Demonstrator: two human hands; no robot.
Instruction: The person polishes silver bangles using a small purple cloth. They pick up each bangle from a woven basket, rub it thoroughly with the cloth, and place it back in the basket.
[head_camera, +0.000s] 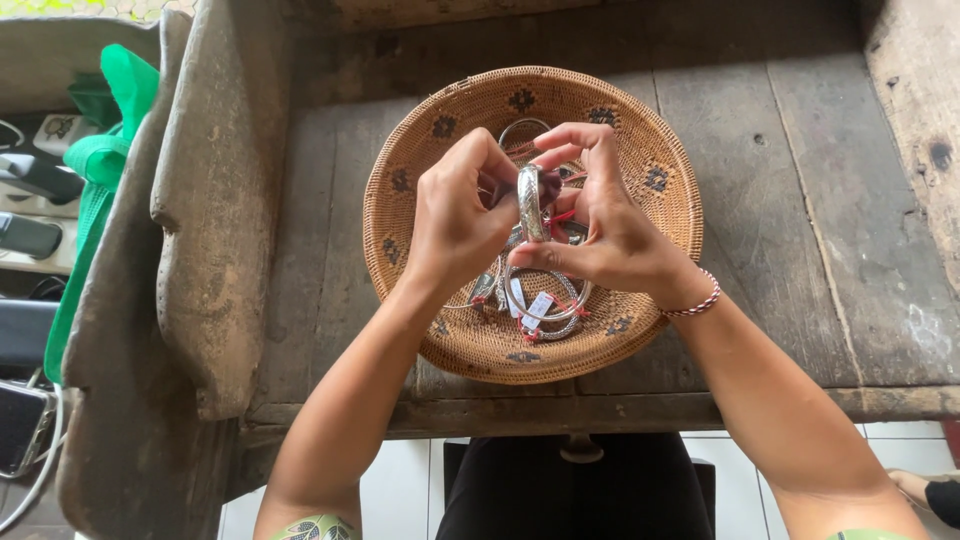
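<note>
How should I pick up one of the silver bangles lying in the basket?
Take a bangle by its rim, coming from straight above, since the basket walls block the sides. They lie flat and tangled with tags, so pinch the topmost ring's edge with thumb and finger and lift gently. The left hand and right hand hold one bangle that way, by its edges.

Bare weathered wooden tabletop (800, 200) open right of round woven rattan basket (460, 120). Left side blocked by raised worn wooden plank (215, 220). Basket floor crowded with heaped silver bangles (545, 310).
</note>
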